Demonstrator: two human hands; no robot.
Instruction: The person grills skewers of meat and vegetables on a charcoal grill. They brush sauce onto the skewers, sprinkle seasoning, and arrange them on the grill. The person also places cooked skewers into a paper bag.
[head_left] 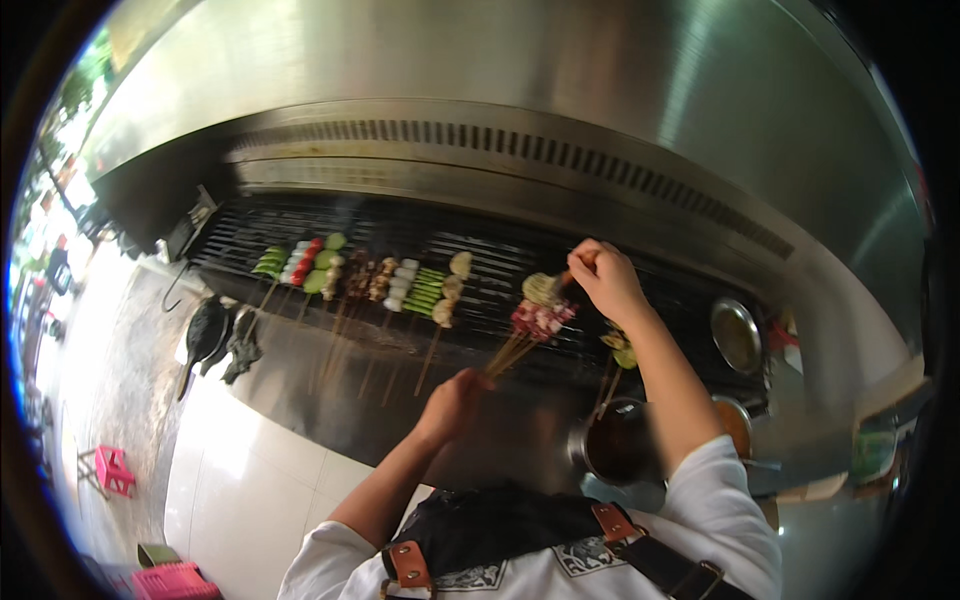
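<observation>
My left hand (455, 405) is closed round the stick ends of a bundle of skewers (513, 351). Their pink and white meat pieces (542, 319) are over the grill (490, 250), at the middle right. Pale roundish food (540, 289) sits at the far end of the meat. Above it, my right hand (605, 278) grips the brown handle of what looks like a basting brush (577, 271), pointing down toward the food. The brush tip is too blurred to make out. Just right of the bundle, further skewers with green slices (624, 357) lie partly behind my right forearm.
Left of the bundle, a row of skewers holds green beans (425, 291), white balls (402, 284), browned meat (381, 279) and red pieces (308, 261). Metal bowls (737, 335) and a dark sauce pot (617, 440) stand to the right. A black pan (207, 330) hangs at the left.
</observation>
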